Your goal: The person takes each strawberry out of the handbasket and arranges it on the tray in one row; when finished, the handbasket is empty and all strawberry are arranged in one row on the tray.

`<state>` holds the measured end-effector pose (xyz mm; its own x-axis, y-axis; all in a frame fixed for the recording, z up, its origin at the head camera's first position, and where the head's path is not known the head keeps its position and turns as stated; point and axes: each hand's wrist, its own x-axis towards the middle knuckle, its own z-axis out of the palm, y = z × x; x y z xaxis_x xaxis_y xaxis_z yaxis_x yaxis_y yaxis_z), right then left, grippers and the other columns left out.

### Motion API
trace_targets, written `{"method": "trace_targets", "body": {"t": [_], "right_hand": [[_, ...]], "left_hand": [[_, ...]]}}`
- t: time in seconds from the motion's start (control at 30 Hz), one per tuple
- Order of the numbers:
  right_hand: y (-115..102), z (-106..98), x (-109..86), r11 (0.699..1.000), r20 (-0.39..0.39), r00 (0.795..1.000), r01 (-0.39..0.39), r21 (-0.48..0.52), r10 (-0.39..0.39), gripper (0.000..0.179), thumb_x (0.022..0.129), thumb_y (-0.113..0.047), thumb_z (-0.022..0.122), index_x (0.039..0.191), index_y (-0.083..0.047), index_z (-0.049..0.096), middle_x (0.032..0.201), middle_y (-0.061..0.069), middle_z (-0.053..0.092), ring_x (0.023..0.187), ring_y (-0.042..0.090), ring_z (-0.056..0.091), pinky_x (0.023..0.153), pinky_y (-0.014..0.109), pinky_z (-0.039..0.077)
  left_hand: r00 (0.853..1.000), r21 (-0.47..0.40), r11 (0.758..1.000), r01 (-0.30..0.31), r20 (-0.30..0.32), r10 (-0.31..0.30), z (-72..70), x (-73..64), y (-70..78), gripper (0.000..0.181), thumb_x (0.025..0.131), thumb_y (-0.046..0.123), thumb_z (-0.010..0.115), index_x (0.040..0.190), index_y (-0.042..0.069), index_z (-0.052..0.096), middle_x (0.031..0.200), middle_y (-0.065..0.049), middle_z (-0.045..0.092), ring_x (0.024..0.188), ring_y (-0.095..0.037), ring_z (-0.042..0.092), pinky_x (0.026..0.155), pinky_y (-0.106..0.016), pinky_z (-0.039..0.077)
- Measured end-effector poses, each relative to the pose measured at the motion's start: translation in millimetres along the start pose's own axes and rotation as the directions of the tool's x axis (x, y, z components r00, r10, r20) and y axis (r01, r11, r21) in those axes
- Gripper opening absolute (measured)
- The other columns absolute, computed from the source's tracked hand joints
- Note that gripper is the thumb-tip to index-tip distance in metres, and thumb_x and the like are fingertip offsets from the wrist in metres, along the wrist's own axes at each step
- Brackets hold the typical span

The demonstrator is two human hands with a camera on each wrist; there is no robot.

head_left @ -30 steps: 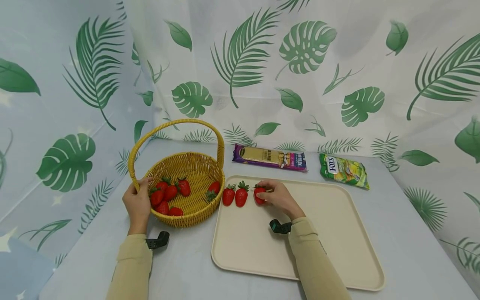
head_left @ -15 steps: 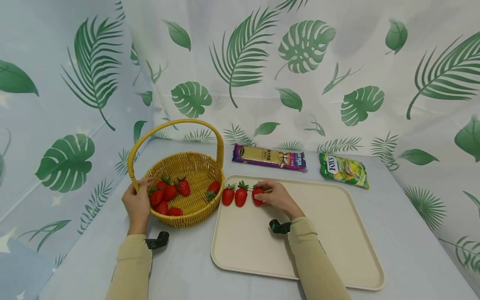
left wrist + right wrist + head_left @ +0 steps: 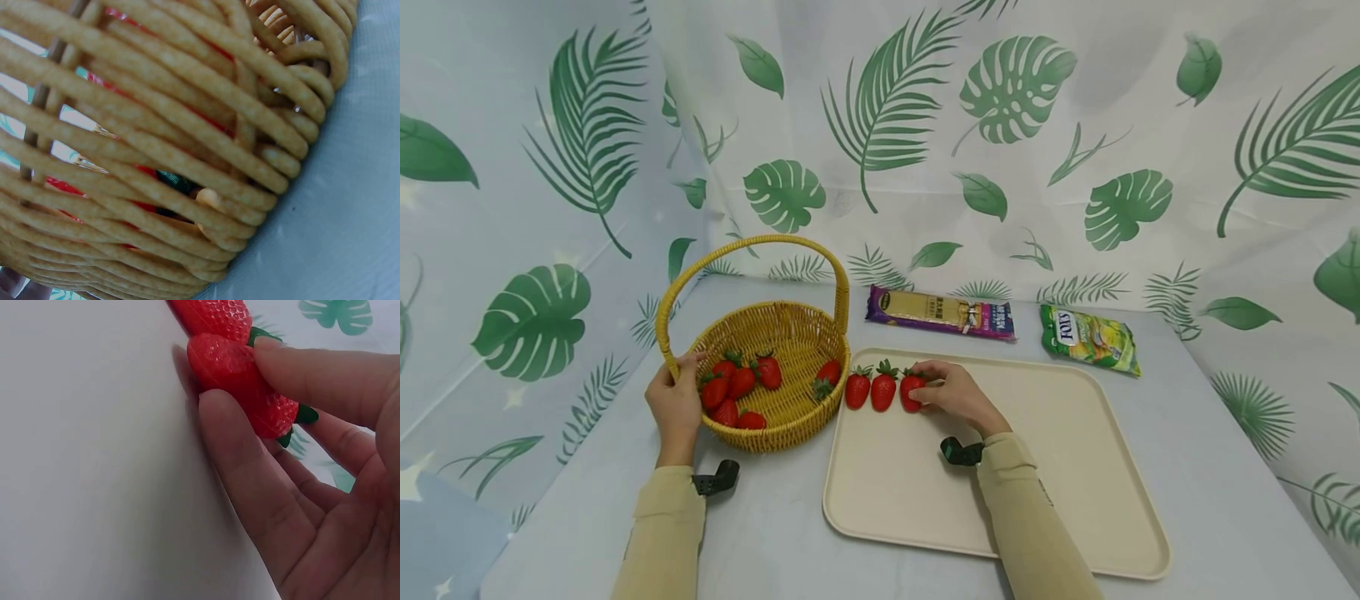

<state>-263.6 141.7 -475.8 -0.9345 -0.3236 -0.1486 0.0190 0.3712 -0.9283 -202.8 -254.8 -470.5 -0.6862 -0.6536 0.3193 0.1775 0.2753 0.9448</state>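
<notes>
Wicker basket (image 3: 808, 427), beige tray (image 3: 895, 492) — one strawberry (image 3: 909, 395) in hand.
Left hand (image 3: 676, 410) is gripping the basket's left rim; more strawberries (image 3: 742, 382) are lying inside. On the tray, two strawberries (image 3: 882, 392) are lying side by side; just beside them, the right hand (image 3: 958, 397) is pinching the third — seemingly light, firm, smooth, probably best taken by its sides, below the leaves (image 3: 307, 415).

the head view was evenly bright and softly lit, small print on the purple packet (image 3: 940, 312) too blurred to read. the left wrist view was dimmer and bluish, the close basket (image 3: 156, 125) slightly soft. in the right wrist view, a soft shadow on the tray (image 3: 94, 456) edged the right hand (image 3: 300, 512); faint glints dotted the strawberry (image 3: 237, 381).
</notes>
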Motion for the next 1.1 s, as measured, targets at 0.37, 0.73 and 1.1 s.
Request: {"method": "trace_targets", "body": {"t": [0.37, 0.73, 1.1], "right_hand": [[0.9, 0.2, 1.0, 1.0, 0.008, 1.0, 0.001, -0.019, -0.001, 0.041, 0.086, -0.009, 0.073, 0.125, -0.003, 0.061, 0.113, 0.018, 0.059, 0.085, 0.023, 0.062, 0.072, 0.034, 0.057], [1.8, 1.1, 1.6, 1.0, 0.005, 1.0, -0.009, -0.018, 0.009, 0.042, 0.087, -0.009, 0.073, 0.126, -0.004, 0.061, 0.116, 0.019, 0.059, 0.085, 0.022, 0.063, 0.073, 0.034, 0.056], [1.1, 0.0, 2.9, 1.0, -0.072, 0.997, 0.008, 0.02, -0.007, 0.032, 0.095, -0.016, 0.064, 0.125, -0.005, 0.063, 0.118, 0.018, 0.062, 0.082, 0.025, 0.067, 0.071, 0.036, 0.057]], "left_hand": [[1.0, -0.008, 1.0, -0.022, -0.005, 0.022, 0.1, 0.2, 1.6, 0.032, 0.1, 0.023, 0.055, 0.106, -0.006, 0.07, 0.109, -0.023, 0.069, 0.075, -0.011, 0.042, 0.071, -0.027, 0.03], [0.999, -0.014, 0.999, -0.031, -0.012, 0.031, -0.1, -0.1, 1.6, 0.032, 0.1, 0.021, 0.055, 0.104, -0.007, 0.069, 0.109, -0.024, 0.069, 0.079, -0.009, 0.047, 0.073, -0.025, 0.031], [1.0, -0.01, 1.0, -0.015, -0.017, 0.015, 0.7, 0.4, 1.0, 0.031, 0.1, 0.022, 0.055, 0.104, -0.004, 0.071, 0.109, -0.021, 0.07, 0.074, -0.01, 0.044, 0.071, -0.026, 0.03]]}}
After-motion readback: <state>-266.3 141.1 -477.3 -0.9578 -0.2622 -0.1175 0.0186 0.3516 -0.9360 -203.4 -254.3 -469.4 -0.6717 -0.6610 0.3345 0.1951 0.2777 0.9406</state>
